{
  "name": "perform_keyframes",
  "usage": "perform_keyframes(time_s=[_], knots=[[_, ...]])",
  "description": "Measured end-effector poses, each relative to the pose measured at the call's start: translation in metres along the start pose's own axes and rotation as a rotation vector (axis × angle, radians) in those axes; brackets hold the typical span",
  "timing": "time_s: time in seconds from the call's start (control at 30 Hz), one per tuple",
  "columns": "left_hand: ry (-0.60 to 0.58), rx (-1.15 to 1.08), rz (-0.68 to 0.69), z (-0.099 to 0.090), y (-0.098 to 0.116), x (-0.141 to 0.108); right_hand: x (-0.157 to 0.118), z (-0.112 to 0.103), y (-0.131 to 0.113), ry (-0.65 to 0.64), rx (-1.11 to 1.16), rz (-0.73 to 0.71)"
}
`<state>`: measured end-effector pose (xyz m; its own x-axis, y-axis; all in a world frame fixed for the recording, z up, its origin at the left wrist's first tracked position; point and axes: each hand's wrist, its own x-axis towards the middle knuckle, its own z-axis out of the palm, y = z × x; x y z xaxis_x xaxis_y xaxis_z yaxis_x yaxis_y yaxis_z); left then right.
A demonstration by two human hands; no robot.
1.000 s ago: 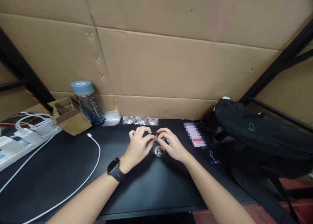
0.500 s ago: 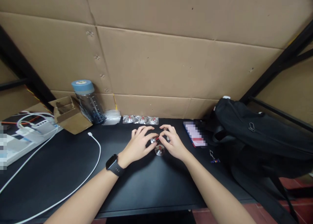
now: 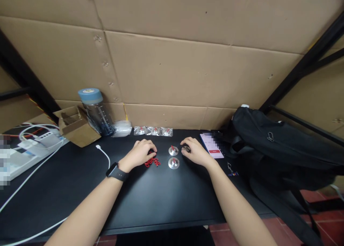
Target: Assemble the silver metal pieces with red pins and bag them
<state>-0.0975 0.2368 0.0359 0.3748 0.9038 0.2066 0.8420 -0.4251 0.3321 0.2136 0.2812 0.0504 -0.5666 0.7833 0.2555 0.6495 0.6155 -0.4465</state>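
My left hand (image 3: 141, 152), with a black watch on its wrist, is curled over a small heap of red cords (image 3: 152, 162); its thumb and fingers close at the heap's upper edge. My right hand (image 3: 195, 151) has thumb and fingers bent around a shiny finger cymbal (image 3: 186, 149), partly hidden under them. Between the hands, a second finger cymbal (image 3: 173, 151) lies on the black table, a red loop standing at its centre. Just in front of it lies a third, similar finger cymbal (image 3: 173, 163).
Several plastic-wrapped cymbals (image 3: 154, 131) line the cardboard wall. Left of them are a clear plastic packet (image 3: 122, 128), a blue-lidded bottle (image 3: 98, 111), an opened cardboard box (image 3: 77, 129) and a white cable (image 3: 104, 154). A phone (image 3: 212, 145) and black backpack (image 3: 285, 145) stand right.
My hands have moved apart, the left one going left to the red cords. They uncover two cymbals between them. My right hand now closes around the right-hand cymbal.
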Motion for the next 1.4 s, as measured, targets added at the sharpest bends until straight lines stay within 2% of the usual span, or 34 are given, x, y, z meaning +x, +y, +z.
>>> perform_keyframes(time_s=[0.17, 0.27, 0.43, 0.5, 0.6, 0.7, 0.87, 0.97, 1.03, 1.1, 1.27, 1.4], knots=[[0.005, 0.015, -0.014, -0.002, 0.005, 0.001, -0.003, -0.003, 0.003, -0.083, -0.006, -0.017], [0.062, 0.075, -0.092, -0.013, -0.006, 0.0, -0.002, 0.002, 0.002, -0.115, -0.018, -0.01], [0.383, 0.302, -0.448, -0.03, -0.053, -0.01, -0.002, 0.003, 0.002, -0.142, -0.016, 0.004], [0.41, 0.342, -0.577, -0.032, -0.07, -0.017, -0.003, 0.002, 0.001, -0.147, -0.012, 0.006], [0.439, 0.322, -0.692, -0.032, -0.086, -0.024, -0.003, 0.001, 0.0, -0.148, 0.0, 0.001], [0.485, 0.311, -0.732, -0.032, -0.089, -0.025, -0.004, 0.001, -0.002, -0.14, 0.008, -0.005], [0.474, 0.31, -0.724, -0.036, -0.08, -0.022, -0.004, 0.002, -0.001, -0.117, 0.019, -0.033], [0.585, 0.327, -0.746, -0.041, -0.067, -0.019, -0.004, -0.001, -0.004, -0.093, 0.028, -0.041], [0.685, 0.329, -0.695, -0.043, -0.052, -0.016, -0.004, -0.003, -0.009, -0.08, 0.039, -0.038], [0.705, 0.31, -0.554, -0.041, -0.032, -0.01, -0.004, -0.002, -0.015, -0.071, 0.05, -0.045], [0.481, 0.251, -0.113, -0.014, 0.019, 0.009, -0.003, 0.013, -0.025, -0.075, 0.031, -0.099], [0.311, 0.223, 0.092, -0.001, 0.048, 0.013, -0.001, 0.028, -0.022, -0.122, -0.047, -0.127]])
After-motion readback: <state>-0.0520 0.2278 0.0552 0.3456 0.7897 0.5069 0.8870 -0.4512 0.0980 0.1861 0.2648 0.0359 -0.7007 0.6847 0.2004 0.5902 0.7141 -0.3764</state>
